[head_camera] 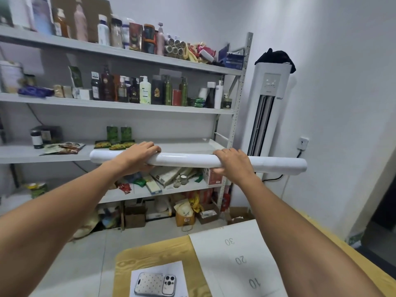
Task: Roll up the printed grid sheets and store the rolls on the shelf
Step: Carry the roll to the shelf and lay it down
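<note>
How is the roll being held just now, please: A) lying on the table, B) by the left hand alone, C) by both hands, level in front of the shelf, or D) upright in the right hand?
C: the left hand and right hand each grip the roll, which lies level before the shelf.

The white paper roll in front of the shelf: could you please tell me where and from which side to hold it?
Grip the roll at two spots either side of its middle, coming over the top from the near side, as the left hand and right hand do. It is long, slim and level, so one central grip would probably let it tip.
</note>
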`<state>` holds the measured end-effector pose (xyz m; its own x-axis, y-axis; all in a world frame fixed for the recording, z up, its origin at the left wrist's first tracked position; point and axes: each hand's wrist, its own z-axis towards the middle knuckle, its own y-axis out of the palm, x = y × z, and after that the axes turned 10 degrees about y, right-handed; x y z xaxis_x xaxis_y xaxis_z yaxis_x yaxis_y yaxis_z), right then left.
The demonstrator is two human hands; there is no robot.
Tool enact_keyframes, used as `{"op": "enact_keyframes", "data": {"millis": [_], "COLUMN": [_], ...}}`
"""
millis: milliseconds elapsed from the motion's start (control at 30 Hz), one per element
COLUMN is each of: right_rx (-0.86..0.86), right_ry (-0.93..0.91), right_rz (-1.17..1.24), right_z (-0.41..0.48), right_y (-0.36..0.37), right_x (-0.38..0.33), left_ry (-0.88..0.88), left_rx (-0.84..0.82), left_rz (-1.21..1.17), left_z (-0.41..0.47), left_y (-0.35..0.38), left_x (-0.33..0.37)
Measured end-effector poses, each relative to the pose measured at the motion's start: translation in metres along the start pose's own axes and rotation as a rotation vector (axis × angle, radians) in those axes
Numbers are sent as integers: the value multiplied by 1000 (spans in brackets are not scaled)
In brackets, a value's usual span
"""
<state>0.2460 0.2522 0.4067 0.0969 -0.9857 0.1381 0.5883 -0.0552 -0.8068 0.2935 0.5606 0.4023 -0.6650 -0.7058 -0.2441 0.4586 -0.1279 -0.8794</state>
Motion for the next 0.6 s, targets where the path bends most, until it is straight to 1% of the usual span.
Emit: {"op": "enact_keyframes", "data": {"millis": [133,267,400,600], "right_rx": [-9,-19,-22,-26], "right_ry": [43,85,139,184], "right_rz": [-16,-24,-42,-10], "right_z": [21,46,64,86], "right_y": [10,27,42,56], "right_x": [-30,-75,-117,-167], "left_ry": [41,75,145,168], "left_rx": [1,-5,-23,3], "left_rz": [-18,-16,-19,-24], "left_z": [-1,-11,-20,-33], "left_y": [11,23,31,35], "left_x": [-43,-101,-153,-210]}}
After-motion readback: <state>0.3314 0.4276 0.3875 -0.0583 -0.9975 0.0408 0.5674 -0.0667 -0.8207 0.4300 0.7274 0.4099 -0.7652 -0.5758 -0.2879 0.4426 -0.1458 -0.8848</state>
